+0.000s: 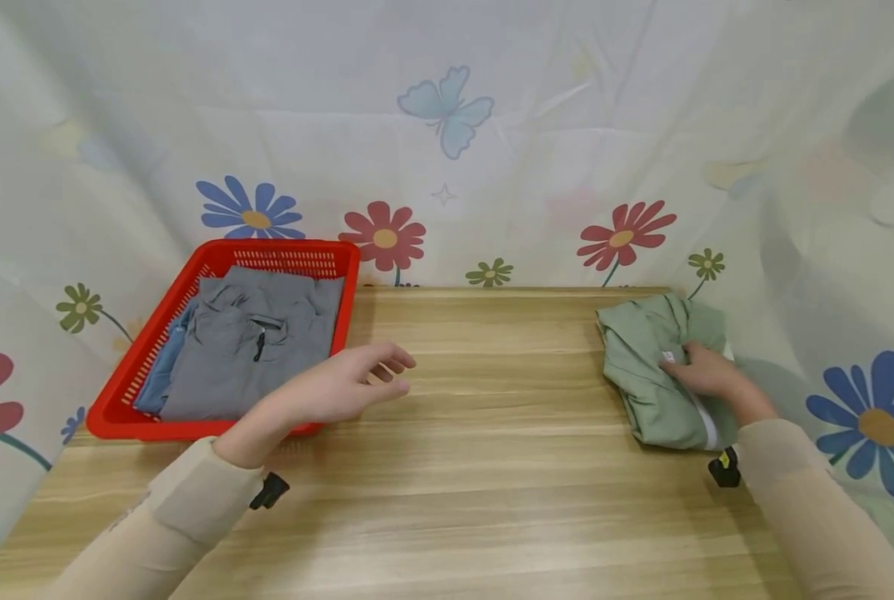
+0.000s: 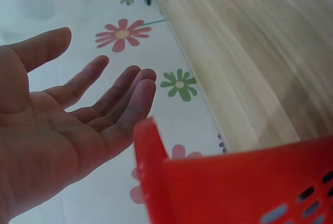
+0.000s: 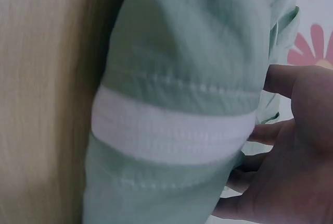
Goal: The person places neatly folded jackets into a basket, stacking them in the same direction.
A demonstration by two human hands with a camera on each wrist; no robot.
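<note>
My left hand (image 1: 357, 383) hovers beside the front right corner of a red plastic basket (image 1: 345, 333), fingers loosely bent with nothing in them. In the left wrist view the left hand (image 2: 88, 109) shows its bare palm, near the basket rim (image 2: 250, 166). At the right, my right hand (image 1: 705, 371) touches the top of a folded light green garment (image 1: 649, 400), thumb beside a small white label. The right wrist view shows a white band (image 3: 171, 130) across the garment's side. There the right hand (image 3: 291, 146) has spread fingers, their tips hidden behind the fabric.
Inside the basket lies a folded grey zip-neck top (image 1: 229, 375) over a blue garment (image 1: 165, 358). The wooden table (image 1: 491, 467) stretches between basket and green garment. A flower-printed curtain (image 1: 529, 167) hangs behind and along both sides.
</note>
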